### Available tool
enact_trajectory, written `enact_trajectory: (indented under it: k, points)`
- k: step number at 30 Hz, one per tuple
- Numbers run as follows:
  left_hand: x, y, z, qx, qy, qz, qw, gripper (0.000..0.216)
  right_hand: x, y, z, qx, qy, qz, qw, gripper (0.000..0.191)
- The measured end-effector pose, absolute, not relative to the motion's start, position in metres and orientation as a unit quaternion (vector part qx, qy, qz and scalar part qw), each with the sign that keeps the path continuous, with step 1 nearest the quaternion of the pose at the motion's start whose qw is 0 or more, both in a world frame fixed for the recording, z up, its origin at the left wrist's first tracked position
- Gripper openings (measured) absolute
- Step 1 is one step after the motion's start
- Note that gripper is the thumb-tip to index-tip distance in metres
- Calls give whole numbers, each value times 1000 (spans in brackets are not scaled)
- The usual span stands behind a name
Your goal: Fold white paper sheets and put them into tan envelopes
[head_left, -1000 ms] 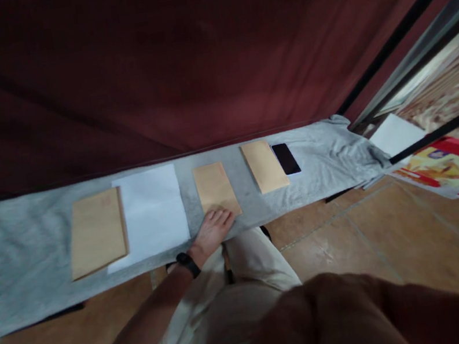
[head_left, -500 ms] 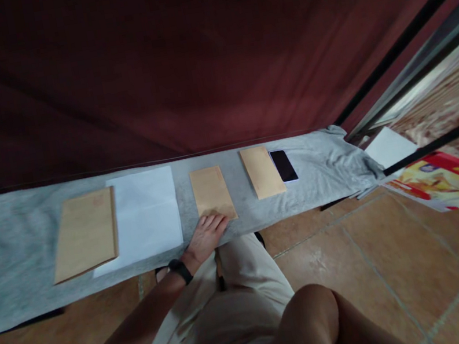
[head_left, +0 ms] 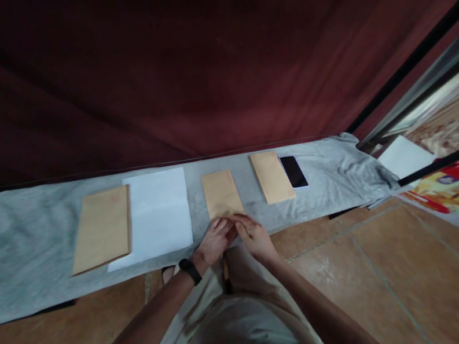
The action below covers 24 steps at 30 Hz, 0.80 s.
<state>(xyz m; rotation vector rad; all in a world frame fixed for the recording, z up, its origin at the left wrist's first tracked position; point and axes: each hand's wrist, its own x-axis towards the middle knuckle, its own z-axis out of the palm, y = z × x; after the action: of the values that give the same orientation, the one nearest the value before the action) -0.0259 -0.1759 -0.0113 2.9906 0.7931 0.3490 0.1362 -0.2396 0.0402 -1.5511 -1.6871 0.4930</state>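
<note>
Middle envelope (head_left: 221,192) has left hand (head_left: 214,241) and right hand (head_left: 256,240) bunched at its near edge, can't tell if fingers are pinching.

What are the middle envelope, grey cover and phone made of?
Middle envelope: probably matte kraft paper, given its flat tan face. Grey cover: soft fabric, perhaps plush, judging by its wrinkles and mottled sheen. Phone: likely smooth glass in front, from its even black face, though plastic is possible.
</note>
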Motion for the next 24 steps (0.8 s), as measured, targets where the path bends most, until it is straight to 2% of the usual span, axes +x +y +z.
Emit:
enact_trajectory:
  k: [4, 10, 14, 18, 21, 24]
  points:
    - [-27, -176, -2, 959, 262, 107, 12, 27, 153, -241, 2, -594, -717, 146, 334, 43]
    - [-36, -183, 7, 948, 295, 115, 44, 33, 154, -253, -14, -571, -777, 89, 249, 53]
    - [-45, -197, 3, 942, 308, 122, 47, 40, 157, -258, -15, -573, -781, 74, 235, 56]
    - [-47, -200, 3, 926, 343, 141, 71, 34, 159, -260, -16, -575, -778, 79, 238, 55]
    - [-32, -182, 8, 919, 349, 158, 91, 35, 160, -260, -17, -572, -778, 85, 246, 54]
    - [-9, -154, 9, 915, 361, 168, 66, 45, 159, -260, -17, -575, -774, 86, 253, 53]
